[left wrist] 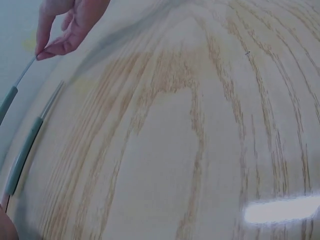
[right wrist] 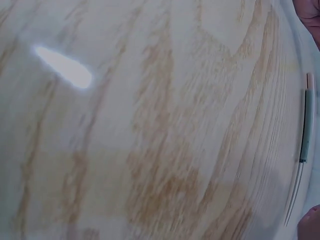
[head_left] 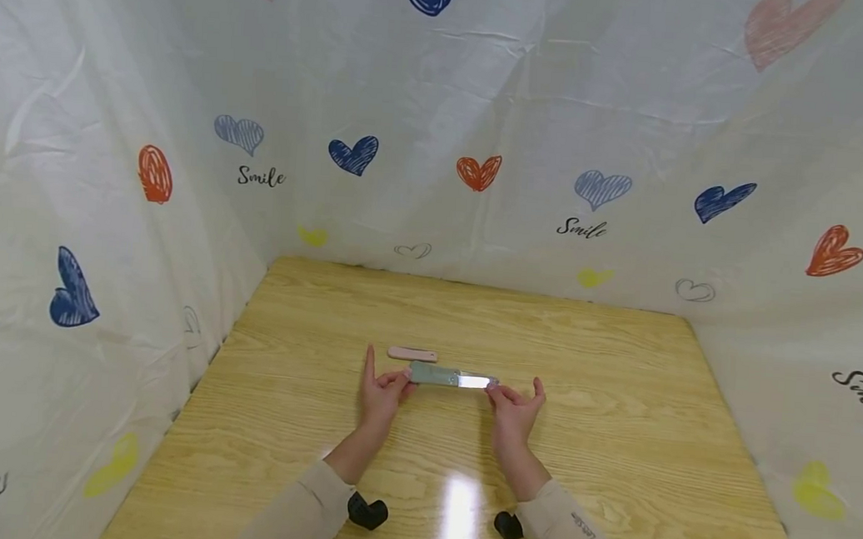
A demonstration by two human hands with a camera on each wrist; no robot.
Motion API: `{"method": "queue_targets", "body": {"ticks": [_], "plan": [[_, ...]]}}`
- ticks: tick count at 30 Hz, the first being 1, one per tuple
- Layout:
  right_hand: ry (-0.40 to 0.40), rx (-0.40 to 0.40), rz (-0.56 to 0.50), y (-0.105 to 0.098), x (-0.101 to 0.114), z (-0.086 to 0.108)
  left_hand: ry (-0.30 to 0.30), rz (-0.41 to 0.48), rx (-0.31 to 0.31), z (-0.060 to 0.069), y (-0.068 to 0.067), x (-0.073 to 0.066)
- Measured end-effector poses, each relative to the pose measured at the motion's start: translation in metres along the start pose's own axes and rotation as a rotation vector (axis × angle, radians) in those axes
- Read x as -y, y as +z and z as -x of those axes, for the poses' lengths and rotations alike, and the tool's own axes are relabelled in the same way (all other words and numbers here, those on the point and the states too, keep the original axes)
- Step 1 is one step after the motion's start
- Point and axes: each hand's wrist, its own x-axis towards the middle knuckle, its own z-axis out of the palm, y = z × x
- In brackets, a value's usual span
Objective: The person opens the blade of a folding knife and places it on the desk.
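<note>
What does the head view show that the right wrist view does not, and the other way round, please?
Of the two, only the head view shows the blue and red hearts and the Smile lettering on the backdrop, both sleeves and the black wrist pieces. Only the right wrist view shows the green-handled tool nearly edge-on. Both show that tool, the left hand, the right hand, the wooden table and a patch of glare.

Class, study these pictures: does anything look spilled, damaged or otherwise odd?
Nothing looks spilled or visibly damaged. One oddity: the right hand pinches what looks like a green-handled knife by its shiny blade, a part people normally avoid gripping.
</note>
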Motion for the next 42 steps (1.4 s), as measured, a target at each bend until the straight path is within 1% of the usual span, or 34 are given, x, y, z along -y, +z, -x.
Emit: {"method": "queue_targets", "body": {"ticks": [2, 5, 7, 9, 13, 17, 20, 23, 28, 30, 35, 42], "plan": [[-0.002, -0.051, 0.083, -0.001, -0.002, 0.0, 0.0, -0.007, -0.005, -0.001, -0.001, 0.003], [0.031, -0.122, 0.262, -0.005, -0.008, 0.001, -0.005, -0.029, -0.031, -0.001, -0.002, 0.007], [0.048, -0.145, 0.364, -0.008, -0.012, 0.0, -0.01, -0.071, -0.06, -0.002, -0.002, 0.009], [0.055, -0.154, 0.43, -0.009, -0.014, 0.0, -0.02, -0.126, -0.083, -0.002, -0.001, 0.01], [0.022, -0.169, 0.492, -0.009, -0.017, -0.007, -0.032, -0.234, -0.112, -0.005, 0.001, 0.01], [0.009, -0.165, 0.533, -0.01, -0.018, -0.012, -0.012, -0.302, -0.128, -0.005, 0.002, 0.009], [0.011, -0.144, 0.555, -0.012, -0.017, -0.013, 0.022, -0.344, -0.136, -0.004, 0.002, 0.008], [0.009, -0.132, 0.6, -0.013, -0.016, -0.014, 0.042, -0.391, -0.146, -0.005, 0.001, 0.008], [0.012, -0.113, 0.645, -0.014, -0.014, -0.014, 0.06, -0.48, -0.154, -0.004, 0.001, 0.007], [0.01, -0.104, 0.654, -0.015, -0.014, -0.015, 0.06, -0.475, -0.154, -0.003, 0.001, 0.007], [-0.011, -0.094, 0.656, -0.016, -0.014, -0.014, 0.057, -0.415, -0.158, -0.003, 0.001, 0.007], [-0.017, -0.067, 0.653, -0.018, -0.016, -0.012, 0.089, -0.404, -0.202, -0.003, -0.001, 0.008]]}}
